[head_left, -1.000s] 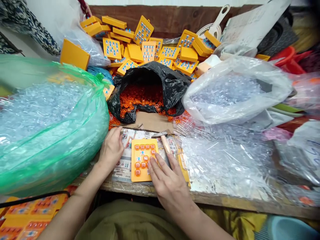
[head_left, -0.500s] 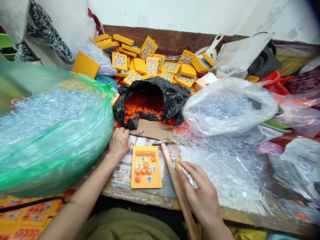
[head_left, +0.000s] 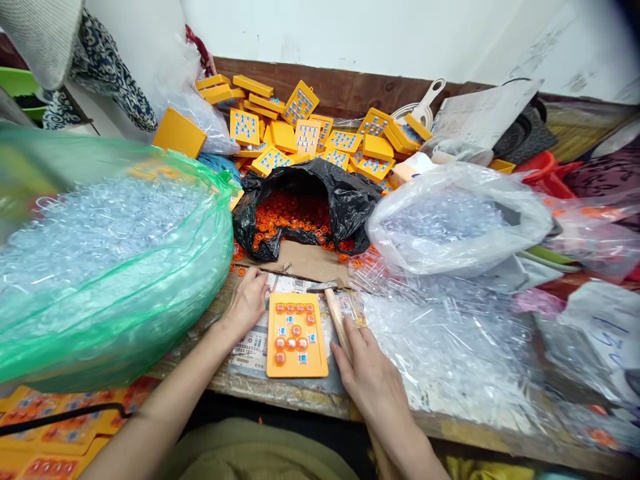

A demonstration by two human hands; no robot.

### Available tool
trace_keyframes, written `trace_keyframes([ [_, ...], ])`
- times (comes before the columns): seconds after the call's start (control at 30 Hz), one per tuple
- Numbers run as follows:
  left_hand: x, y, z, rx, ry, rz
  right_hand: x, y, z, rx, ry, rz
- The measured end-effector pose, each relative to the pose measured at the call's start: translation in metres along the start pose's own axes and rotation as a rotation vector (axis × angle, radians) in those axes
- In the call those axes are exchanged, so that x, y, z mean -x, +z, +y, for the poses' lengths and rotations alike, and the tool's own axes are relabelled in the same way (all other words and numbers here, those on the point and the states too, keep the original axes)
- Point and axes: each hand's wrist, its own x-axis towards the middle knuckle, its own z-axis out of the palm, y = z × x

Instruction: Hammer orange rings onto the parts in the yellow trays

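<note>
A yellow-orange plastic board (head_left: 297, 367) lies flat on the bench in front of me. Clear orange caps (head_left: 291, 344) sit on it in several spots, and a few small blue-and-white pieces (head_left: 303, 359) stand uncovered between them. My left hand (head_left: 247, 300) rests by the board's upper left corner, fingers curled; whatever they may hold is hidden. To the right of the board lies a hammer (head_left: 336, 313), its metal head towards the back. My right hand (head_left: 374, 373) is closed around its wooden handle, thumb on the left side.
Behind the board, a black bag (head_left: 353, 193) spills orange caps. A green bag (head_left: 195, 300) of clear pieces bulges at left; a white bag (head_left: 420, 257) stands at right. Clear plastic parts (head_left: 450, 347) cover the right bench. Yellow boards (head_left: 283, 137) are heaped behind, others at lower left.
My right hand left the board, passed to the right of the hammer handle, and now closes on it. The left hand stays near the board's upper left corner. The view has tilted up.
</note>
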Motion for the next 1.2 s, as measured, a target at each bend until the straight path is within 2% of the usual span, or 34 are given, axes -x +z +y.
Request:
trace_keyframes([
  [0.17, 0.0, -0.005, 0.006, 0.018, 0.011, 0.014, 0.0, -0.003, -0.011, 0.006, -0.015, -0.005],
  [0.27, 0.007, -0.012, 0.013, 0.058, 0.048, 0.035, -0.002, -0.011, -0.004, -0.017, -0.034, 0.032],
  [0.37, 0.021, -0.015, 0.02, 0.155, 0.063, 0.076, -0.029, -0.03, 0.032, -0.025, 0.006, 0.127],
  [0.47, 0.035, -0.013, 0.026, 0.26, -0.006, 0.088, -0.084, -0.051, 0.087, 0.055, 0.167, 0.204],
  [0.53, 0.042, -0.01, 0.028, 0.295, -0.072, 0.06, -0.125, -0.057, 0.118, 0.103, 0.232, 0.154],
  [0.57, 0.045, -0.009, 0.029, 0.308, -0.096, 0.044, -0.143, -0.057, 0.129, 0.113, 0.234, 0.085],
  [0.63, 0.052, -0.009, 0.031, 0.328, -0.123, 0.016, -0.172, -0.049, 0.143, 0.136, 0.234, -0.067],
  [0.7, 0.06, -0.011, 0.033, 0.344, -0.132, -0.012, -0.188, -0.037, 0.147, 0.158, 0.24, -0.183],
  [0.8, 0.071, -0.014, 0.034, 0.362, -0.154, -0.051, -0.198, -0.023, 0.149, 0.17, 0.262, -0.258],
  [0.93, 0.076, -0.014, 0.033, 0.375, -0.171, -0.053, -0.201, -0.02, 0.155, 0.164, 0.302, -0.259],
  [1.1, 0.065, -0.012, 0.031, 0.356, -0.161, -0.044, -0.205, -0.02, 0.163, 0.191, 0.353, -0.245],
  [1.2, 0.058, -0.013, 0.031, 0.349, -0.154, -0.052, -0.209, -0.016, 0.161, 0.194, 0.35, -0.284],
])
